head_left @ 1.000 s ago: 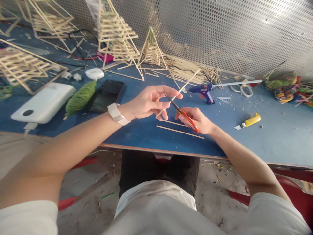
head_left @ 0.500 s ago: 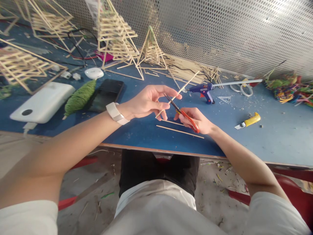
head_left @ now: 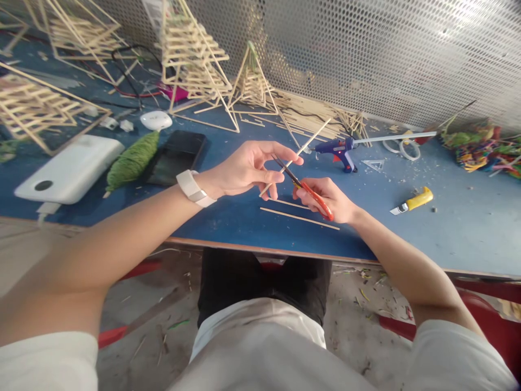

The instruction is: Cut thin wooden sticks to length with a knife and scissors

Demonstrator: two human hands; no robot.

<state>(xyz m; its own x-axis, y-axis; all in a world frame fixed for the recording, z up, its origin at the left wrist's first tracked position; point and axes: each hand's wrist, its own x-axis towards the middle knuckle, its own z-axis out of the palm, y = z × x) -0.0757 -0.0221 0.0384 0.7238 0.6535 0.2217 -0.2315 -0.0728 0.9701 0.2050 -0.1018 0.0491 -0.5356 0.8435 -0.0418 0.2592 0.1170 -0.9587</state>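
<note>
Between the fingers of my left hand [head_left: 254, 167] a thin wooden stick [head_left: 312, 140] is pinched, slanting up to the right above the table. My right hand [head_left: 325, 198] is wrapped round the red handles of a pair of scissors [head_left: 314, 199]. The dark blades cross the stick close to my left fingertips; whether they are closed on it I cannot tell. Below the hands, two more sticks lie on the blue tabletop, the nearer stick [head_left: 299, 219] in full view and the farther stick [head_left: 288, 203] partly hidden by my right hand.
A blue glue gun [head_left: 342, 152] and a yellow utility knife [head_left: 415, 203] lie to the right. On the left are a phone [head_left: 177, 157], green yarn [head_left: 133, 162] and a white power bank [head_left: 69, 169]. Stick-built pyramid frames [head_left: 195, 60] stand behind, before a perforated metal panel [head_left: 386, 54].
My right hand and the scissors have shifted very slightly to the right. My left hand and the stick stay almost where they were.
</note>
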